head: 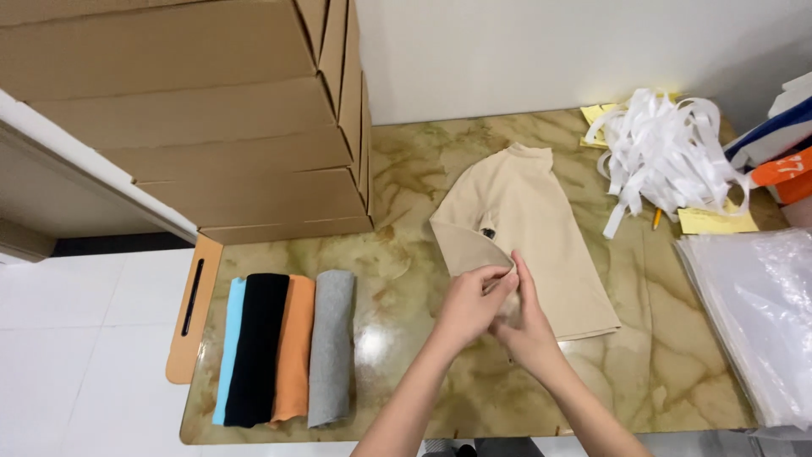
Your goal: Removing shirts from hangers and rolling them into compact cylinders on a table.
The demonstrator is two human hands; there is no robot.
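Head view, both bare hands over a marbled green-and-ochre tabletop point(423, 211).

Left hand point(469, 305): fingers closed in a pinch on the curved edge of the beige knit garment point(529, 220), right at the fold. Right hand point(526, 326): touching the left, fingers curled around the same bit of fabric from the other side; grip looks closed, though the fingertips are partly hidden behind the left hand.

Garment lies flat, directly ahead of and slightly right of the hands, collar pointing away from the person. Its near-left portion is turned over, showing a rounded folded flap with a small dark tag point(488, 231) just beyond the left hand.

Judgement on the step: this appears to be a fold being set. To do it well, keep both pinches on the same edge, draw the cloth taut so the crease runs straight, and lay it down without dragging the body of the garment across the glossy surface.

Well left of the left hand: a row of folded pieces, light blue, black, orange and grey point(283, 347), side by side and touching. Beyond those, stacked brown cardboard boxes point(211, 118). Far right of the right hand: a tangle of white strips point(668, 144), yellow paper notes point(715, 222), clear plastic bags point(753, 313).
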